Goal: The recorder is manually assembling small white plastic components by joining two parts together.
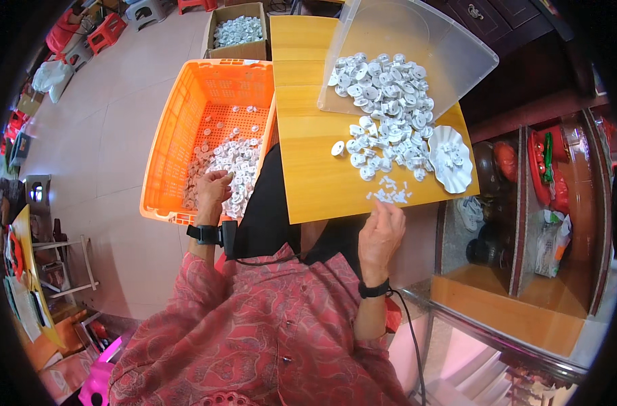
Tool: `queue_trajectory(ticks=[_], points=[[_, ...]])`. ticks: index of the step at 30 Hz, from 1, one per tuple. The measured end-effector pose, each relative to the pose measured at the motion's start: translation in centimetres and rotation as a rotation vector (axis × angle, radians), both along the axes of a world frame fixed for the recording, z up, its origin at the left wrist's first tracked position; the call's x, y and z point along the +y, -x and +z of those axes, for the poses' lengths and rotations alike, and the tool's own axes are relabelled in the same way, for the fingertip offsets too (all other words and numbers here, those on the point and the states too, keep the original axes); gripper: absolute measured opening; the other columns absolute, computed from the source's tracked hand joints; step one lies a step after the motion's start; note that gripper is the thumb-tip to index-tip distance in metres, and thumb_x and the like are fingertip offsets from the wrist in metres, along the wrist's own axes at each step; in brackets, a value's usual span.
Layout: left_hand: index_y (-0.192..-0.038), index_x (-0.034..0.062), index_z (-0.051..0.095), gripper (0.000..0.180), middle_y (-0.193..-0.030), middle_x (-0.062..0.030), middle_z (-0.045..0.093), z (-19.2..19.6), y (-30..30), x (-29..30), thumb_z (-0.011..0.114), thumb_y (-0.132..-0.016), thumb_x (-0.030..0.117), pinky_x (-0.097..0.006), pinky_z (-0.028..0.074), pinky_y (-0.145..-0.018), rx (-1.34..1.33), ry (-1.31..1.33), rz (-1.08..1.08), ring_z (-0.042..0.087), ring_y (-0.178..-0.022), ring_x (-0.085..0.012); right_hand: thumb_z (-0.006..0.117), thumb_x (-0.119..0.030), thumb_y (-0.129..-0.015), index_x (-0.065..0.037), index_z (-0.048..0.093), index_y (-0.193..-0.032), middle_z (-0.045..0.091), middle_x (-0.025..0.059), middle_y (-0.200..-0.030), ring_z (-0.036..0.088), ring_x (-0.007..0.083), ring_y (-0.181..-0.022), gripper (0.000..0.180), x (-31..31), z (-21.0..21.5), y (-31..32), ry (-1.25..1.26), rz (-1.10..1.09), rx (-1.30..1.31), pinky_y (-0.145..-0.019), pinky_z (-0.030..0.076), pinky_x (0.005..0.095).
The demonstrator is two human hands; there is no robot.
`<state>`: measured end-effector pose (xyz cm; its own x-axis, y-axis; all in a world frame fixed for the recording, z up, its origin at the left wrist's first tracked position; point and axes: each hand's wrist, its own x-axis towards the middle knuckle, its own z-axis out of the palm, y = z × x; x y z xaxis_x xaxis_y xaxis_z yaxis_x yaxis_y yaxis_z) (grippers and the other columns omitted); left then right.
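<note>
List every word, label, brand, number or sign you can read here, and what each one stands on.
None: no text is legible in this view.
White package at right: coloured marks, too blurred to read.
White parts: any markings too small to read.
Orange basket: nothing legible.

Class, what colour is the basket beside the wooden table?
The basket is bright orange, showing best in the head view.
</note>
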<state>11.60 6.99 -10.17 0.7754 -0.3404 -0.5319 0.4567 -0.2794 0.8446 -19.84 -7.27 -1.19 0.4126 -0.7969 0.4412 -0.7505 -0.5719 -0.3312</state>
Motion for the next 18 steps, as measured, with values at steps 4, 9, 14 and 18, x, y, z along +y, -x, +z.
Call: queue_trajectory(ticks=[4,9,14,18], points=[[-0.112,-0.0004,0.067,0.03,-0.089,-0.0052,0.067,-2.4,-0.7,0.2,0.074,-0.088,0.016,-0.03,0.053,-0.069,-0.162,-0.196,-0.061,0.061,-0.076,-0.0148,0.062,-0.002,-0.085,-0.006,0.065,-0.117,0.058,0.0096,-0.113,0.056,0.0304,-0.103,0.032,-0.2,-0.1,-0.1,0.022,-0.004,0.05,-0.086,0.044,0.0447],[-0.101,0.0004,0.071,0.029,-0.093,-0.0139,0.068,-1.6,0.6,-1.9,0.078,-0.082,0.021,-0.034,0.052,-0.074,-0.751,-0.145,-0.138,0.065,-0.081,-0.0235,0.062,-0.002,-0.081,-0.003,0.063,-0.122,0.056,0.0101,-0.116,0.054,0.0305,-0.107,0.041,0.4,0.7,-0.8,-0.012,0.083,0.203,-0.086,0.041,0.0449],[-0.103,0.0018,0.068,0.026,-0.096,-0.0139,0.066,5.9,5.9,-7.4,0.075,-0.083,0.017,-0.042,0.052,-0.08,-0.74,0.276,-0.246,0.064,-0.09,-0.0296,0.063,-0.003,-0.081,-0.002,0.063,-0.121,0.056,0.0101,-0.115,0.053,0.0302,-0.105,0.04,1.5,1.0,-1.0,0.008,0.135,0.195,-0.085,0.041,0.0446],[-0.101,0.0056,0.068,0.023,-0.097,-0.013,0.065,7.9,7.3,-11.0,0.073,-0.081,0.015,-0.043,0.048,-0.079,-1.164,0.27,-0.42,0.06,-0.091,-0.0332,0.067,-0.004,-0.084,-0.001,0.069,-0.11,0.06,0.0086,-0.101,0.058,0.0283,-0.094,0.026,1.6,0.4,-1.1,0.051,0.187,0.125,-0.078,0.044,0.0413]])
